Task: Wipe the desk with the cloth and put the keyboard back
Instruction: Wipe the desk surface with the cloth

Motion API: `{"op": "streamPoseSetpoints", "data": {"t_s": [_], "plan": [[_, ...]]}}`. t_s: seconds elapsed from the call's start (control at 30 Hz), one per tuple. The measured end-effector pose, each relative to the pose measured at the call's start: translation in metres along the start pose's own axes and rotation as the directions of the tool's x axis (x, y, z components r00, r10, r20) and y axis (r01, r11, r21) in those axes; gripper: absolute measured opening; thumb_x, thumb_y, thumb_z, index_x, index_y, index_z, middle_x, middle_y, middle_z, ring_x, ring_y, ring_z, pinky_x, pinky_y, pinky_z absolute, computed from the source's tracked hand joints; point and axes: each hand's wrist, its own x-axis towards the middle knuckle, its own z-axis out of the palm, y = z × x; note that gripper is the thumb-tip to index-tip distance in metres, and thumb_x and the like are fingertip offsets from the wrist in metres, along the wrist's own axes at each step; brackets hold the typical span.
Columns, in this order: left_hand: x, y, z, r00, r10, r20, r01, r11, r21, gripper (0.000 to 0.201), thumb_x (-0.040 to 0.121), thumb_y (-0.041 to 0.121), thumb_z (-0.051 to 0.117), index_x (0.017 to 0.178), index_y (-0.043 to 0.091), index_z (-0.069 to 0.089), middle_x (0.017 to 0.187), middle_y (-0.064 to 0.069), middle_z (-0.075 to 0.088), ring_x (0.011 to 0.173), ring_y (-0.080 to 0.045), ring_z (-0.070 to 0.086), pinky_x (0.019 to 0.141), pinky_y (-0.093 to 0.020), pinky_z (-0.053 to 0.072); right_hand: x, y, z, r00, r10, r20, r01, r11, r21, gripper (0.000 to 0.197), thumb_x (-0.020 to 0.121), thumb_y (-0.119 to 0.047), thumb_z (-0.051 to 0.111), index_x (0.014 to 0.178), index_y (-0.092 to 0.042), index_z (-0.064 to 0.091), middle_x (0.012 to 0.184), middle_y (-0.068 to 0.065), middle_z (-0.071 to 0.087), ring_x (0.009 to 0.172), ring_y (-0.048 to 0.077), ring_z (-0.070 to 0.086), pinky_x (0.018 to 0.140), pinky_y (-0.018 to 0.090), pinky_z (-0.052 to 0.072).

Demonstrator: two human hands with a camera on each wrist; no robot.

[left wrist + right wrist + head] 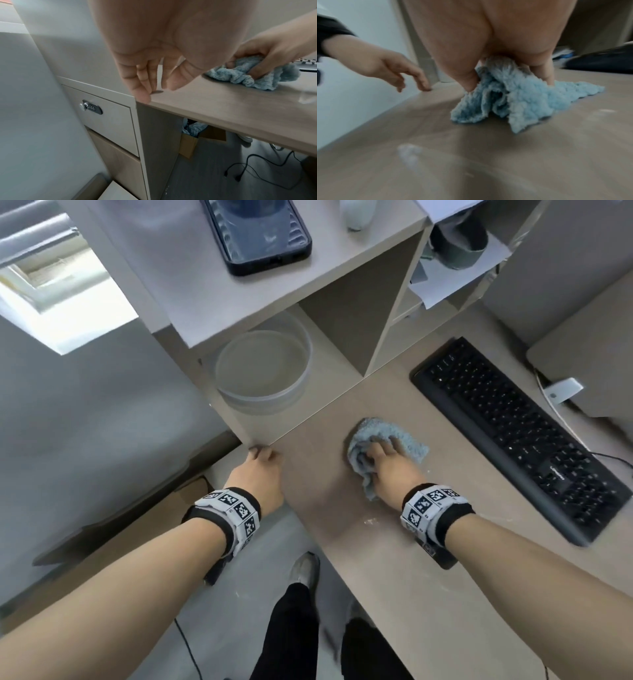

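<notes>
A fluffy light-blue cloth [406,433] [248,77] [530,97] lies bunched on the wood-look desk [359,535]. My right hand [380,455] [509,81] grips it and presses it onto the desktop, thumb and fingers curled into its folds. My left hand [262,455] [154,88] [412,81] holds nothing; its relaxed fingertips touch the desk's left front corner. A black keyboard [513,436] lies diagonally at the right of the desk, apart from both hands.
White smears [370,522] [409,155] mark the desktop near my right wrist. A clear round container [263,371] sits under the shelf, and a phone [260,234] lies on top of it. A lock drawer [102,115] is below the corner, with cables [257,169] on the floor.
</notes>
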Motion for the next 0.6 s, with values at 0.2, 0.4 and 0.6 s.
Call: {"op": "streamPoseSetpoints", "data": {"t_s": [0.2,0.4,0.6], "plan": [[0.009,0.001,0.006,0.997,-0.022,-0.079,0.017,0.998,-0.063,0.055,0.072,0.011,0.052,0.126,0.014,0.043,0.138,-0.002,0.039,0.127,-0.025,0.035,0.089,-0.046,0.051,0.013,0.067,-0.027,0.968,0.230,-0.102,-0.224,0.972,0.068,0.097,0.083,-0.012,0.064,0.156,-0.013,0.000,0.156,0.021,0.023,0.144,0.048,0.016,0.116,0.053,0.026],[0.002,0.005,0.003,0.992,-0.022,-0.126,0.014,0.998,-0.066,0.064,0.074,0.025,0.050,0.137,0.013,0.045,0.146,0.002,0.038,0.135,-0.022,0.032,0.102,-0.043,0.044,0.058,0.027,-0.040,0.984,0.174,-0.051,-0.176,0.983,-0.057,0.090,0.082,-0.009,0.060,0.155,-0.021,0.009,0.163,0.004,0.003,0.149,0.040,-0.003,0.117,0.059,0.017],[-0.003,0.010,-0.001,0.991,-0.025,-0.134,0.016,0.997,-0.072,0.082,0.063,0.034,0.036,0.143,0.015,0.042,0.151,0.003,0.036,0.139,-0.020,0.027,0.107,-0.041,0.041,0.023,0.012,-0.003,0.975,-0.218,0.041,0.222,0.961,-0.163,0.079,0.092,-0.018,0.053,0.157,-0.024,0.007,0.165,-0.002,-0.004,0.151,0.035,-0.007,0.118,0.061,0.008]]}}
